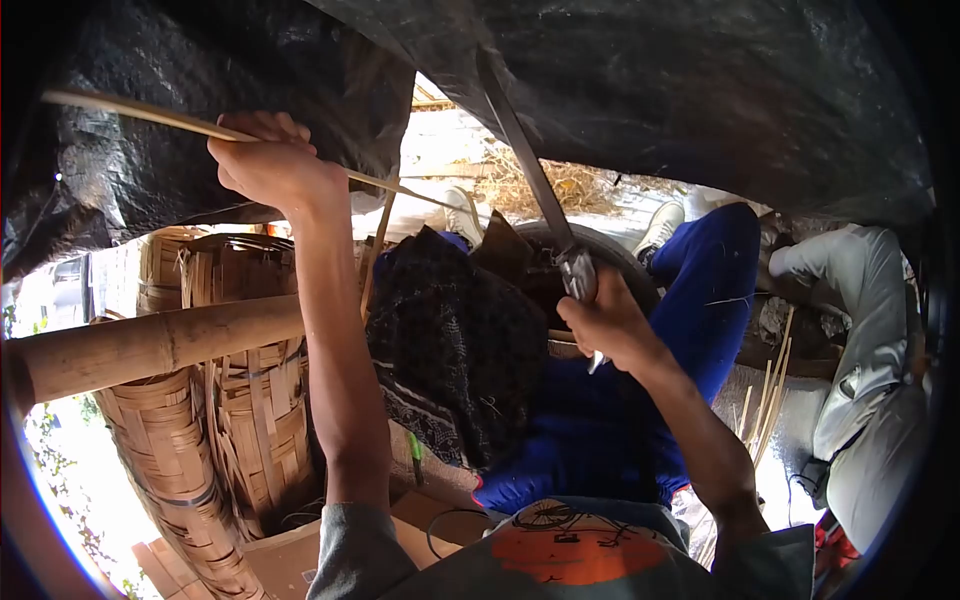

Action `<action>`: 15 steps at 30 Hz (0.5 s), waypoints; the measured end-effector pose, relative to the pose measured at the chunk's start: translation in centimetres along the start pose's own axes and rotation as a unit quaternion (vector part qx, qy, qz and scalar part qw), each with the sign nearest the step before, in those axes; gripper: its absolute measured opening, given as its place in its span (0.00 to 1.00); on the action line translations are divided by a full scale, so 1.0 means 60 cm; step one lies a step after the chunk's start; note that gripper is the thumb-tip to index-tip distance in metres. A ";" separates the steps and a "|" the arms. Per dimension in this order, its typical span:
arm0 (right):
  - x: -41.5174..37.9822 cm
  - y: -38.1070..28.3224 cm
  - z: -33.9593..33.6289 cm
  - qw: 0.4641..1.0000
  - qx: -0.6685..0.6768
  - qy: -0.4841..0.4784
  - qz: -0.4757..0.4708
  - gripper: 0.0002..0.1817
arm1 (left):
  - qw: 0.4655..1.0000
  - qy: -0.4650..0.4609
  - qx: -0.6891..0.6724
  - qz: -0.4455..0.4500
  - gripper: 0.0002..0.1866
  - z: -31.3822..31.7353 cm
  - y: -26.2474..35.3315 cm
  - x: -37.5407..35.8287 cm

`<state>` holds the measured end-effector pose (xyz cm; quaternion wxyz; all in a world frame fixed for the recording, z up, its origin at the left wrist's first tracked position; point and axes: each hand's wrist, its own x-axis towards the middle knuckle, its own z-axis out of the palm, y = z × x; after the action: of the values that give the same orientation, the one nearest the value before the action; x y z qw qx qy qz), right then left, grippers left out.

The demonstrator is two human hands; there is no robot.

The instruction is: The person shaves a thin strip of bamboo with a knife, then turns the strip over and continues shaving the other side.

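Observation:
My left hand (272,160) is raised at the upper left, its fingers closed round a long thin bamboo strip (150,110). The strip slants down to the right, past my wrist, towards the middle. On the right, my right hand (610,320) grips the wrapped handle of a long-bladed knife (525,150), whose dark blade points up and to the left. A dark patterned cloth (455,340) covers part of my blue-trousered lap. Behind the knife handle is the rim of a round dark container (625,255).
Tall woven bamboo baskets (165,440) stand at the left behind a thick bamboo pole (170,345). Black sheeting (720,90) hangs overhead. Another person's pale-trousered leg (850,280) is at the right, near thin bamboo sticks (772,395). Cardboard (285,560) lies below.

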<state>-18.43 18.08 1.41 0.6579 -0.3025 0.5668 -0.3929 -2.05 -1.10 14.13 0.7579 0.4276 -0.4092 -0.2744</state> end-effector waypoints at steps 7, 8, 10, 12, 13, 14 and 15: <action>-0.002 0.037 -0.014 0.999 0.042 -0.005 0.022 0.12 | 0.999 -0.032 0.031 -0.006 0.17 0.000 -0.018 -0.002; -0.001 0.038 -0.012 0.999 0.042 -0.008 0.024 0.12 | 0.999 -0.031 0.034 -0.006 0.17 0.001 -0.021 0.001; -0.001 0.035 -0.008 0.998 -0.012 -0.031 0.061 0.16 | 0.999 -0.025 0.026 0.000 0.17 0.008 -0.027 0.005; 0.001 0.019 0.001 0.995 -0.094 -0.031 0.013 0.18 | 1.000 0.005 0.016 0.007 0.16 0.025 -0.030 0.003; 0.002 0.007 0.006 0.983 -0.175 -0.029 -0.036 0.21 | 0.999 0.034 0.002 0.015 0.15 0.032 -0.035 0.002; 0.001 -0.007 0.012 0.980 -0.187 -0.019 -0.063 0.23 | 0.999 0.031 -0.006 0.021 0.15 0.032 -0.044 0.010; 0.002 -0.015 0.020 0.981 -0.185 -0.022 -0.059 0.23 | 0.999 0.031 -0.001 0.019 0.15 0.032 -0.048 0.015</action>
<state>-17.43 17.47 2.33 0.5786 -0.4603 0.5962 -0.3131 -3.44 -4.02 12.52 0.7761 0.4270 -0.3929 -0.2468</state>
